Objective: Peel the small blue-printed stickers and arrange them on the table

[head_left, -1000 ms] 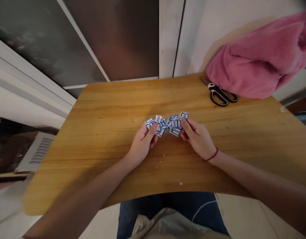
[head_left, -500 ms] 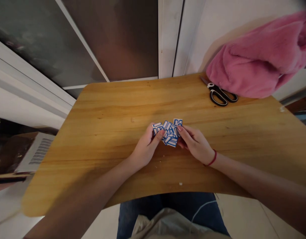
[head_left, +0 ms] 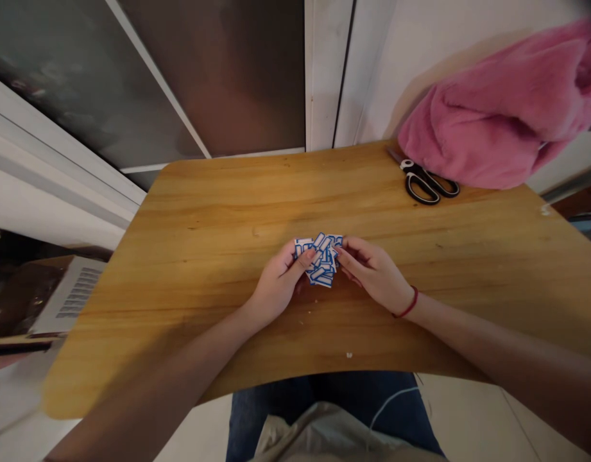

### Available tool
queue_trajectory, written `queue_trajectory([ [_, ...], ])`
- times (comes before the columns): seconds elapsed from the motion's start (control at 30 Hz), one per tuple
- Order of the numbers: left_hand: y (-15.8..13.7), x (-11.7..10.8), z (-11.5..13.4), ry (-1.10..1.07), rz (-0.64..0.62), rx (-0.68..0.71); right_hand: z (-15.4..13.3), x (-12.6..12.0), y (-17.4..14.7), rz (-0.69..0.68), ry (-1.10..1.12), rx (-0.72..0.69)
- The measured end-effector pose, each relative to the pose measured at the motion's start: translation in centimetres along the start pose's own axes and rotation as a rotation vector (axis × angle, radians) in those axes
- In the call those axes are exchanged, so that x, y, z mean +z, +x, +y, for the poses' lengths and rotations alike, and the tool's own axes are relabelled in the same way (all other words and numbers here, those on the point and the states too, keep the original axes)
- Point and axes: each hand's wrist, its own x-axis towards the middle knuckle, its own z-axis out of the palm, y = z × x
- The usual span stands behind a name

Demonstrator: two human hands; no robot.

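Note:
A loose bunch of small white paper labels with blue borders (head_left: pixel 324 263) is held between my two hands above the wooden table. The labels overlap at many angles, like a messy fan. My left hand (head_left: pixel 280 273) is closed on the bunch's left side, its thumb lying across the top. On the right edge, my right hand (head_left: pixel 369 269) pinches the labels with thumb and fingers; a red cord circles that wrist. Fingers beneath the bunch are mostly hidden.
Black-handled scissors (head_left: pixel 423 183) lie on the wooden table (head_left: pixel 218 212) at the back right, beside a pink plush cloth (head_left: pixel 488 122). Tiny white scraps (head_left: pixel 349 355) dot the table near its front edge. A cardboard box (head_left: pixel 59 295) stands beyond the left side.
My right hand has moved slightly left, bringing the labels it pinches closer against the rest of the bunch. My left hand has shifted a little left and keeps its hold.

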Motion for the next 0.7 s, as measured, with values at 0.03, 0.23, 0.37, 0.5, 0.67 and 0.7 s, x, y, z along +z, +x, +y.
queue_trajectory([
  [0.03, 0.02, -0.01, -0.02, 0.003, 0.003, -0.004, -0.04, -0.01, 0.04, 0.014, -0.015, -0.010],
  [0.23, 0.00, 0.02, 0.00, 0.035, 0.024, -0.032, -0.32, 0.01, -0.01, 0.077, -0.181, -0.050],
  [0.37, -0.21, 0.10, 0.19, 0.054, 0.003, -0.064, -0.50, 0.01, -0.13, 0.095, -0.235, -0.032],
  [0.5, -0.31, 0.11, 0.37, 0.060, 0.012, -0.086, -0.43, -0.15, -0.13, 0.169, -0.201, -0.019],
  [0.67, 0.11, -0.17, 0.34, 0.007, 0.084, -0.063, -0.04, -0.84, 0.45, 0.306, -0.109, 0.024],
  [0.7, 0.22, -0.24, 0.30, -0.012, 0.098, -0.054, 0.03, -0.96, 0.58, 0.314, -0.107, 0.029],
])
